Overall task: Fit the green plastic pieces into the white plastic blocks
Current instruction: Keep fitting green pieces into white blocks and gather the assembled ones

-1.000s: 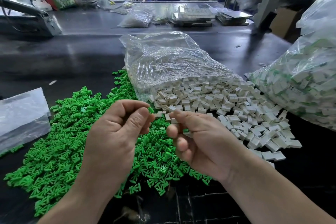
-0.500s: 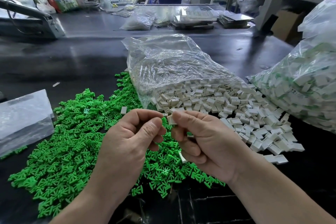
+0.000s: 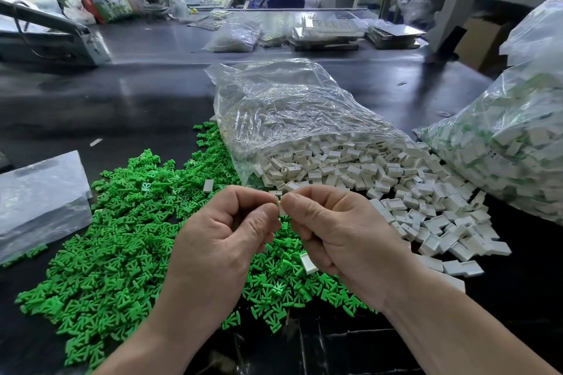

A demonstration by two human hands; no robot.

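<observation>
Over the counter (image 3: 128,94) the left hand (image 3: 225,237) and right hand (image 3: 338,237) meet, fingers curled, pinching one white block (image 3: 281,209) between their fingertips. Whether a green piece sits in it cannot be told. A spare block (image 3: 308,263) is tucked under the right hand's curled fingers. The green pieces (image 3: 115,240) lie heaped at 9 o'clock from the hands. The loose white blocks (image 3: 402,183) lie at 2 o'clock, spilling from a clear bag (image 3: 289,106) at 12 o'clock.
</observation>
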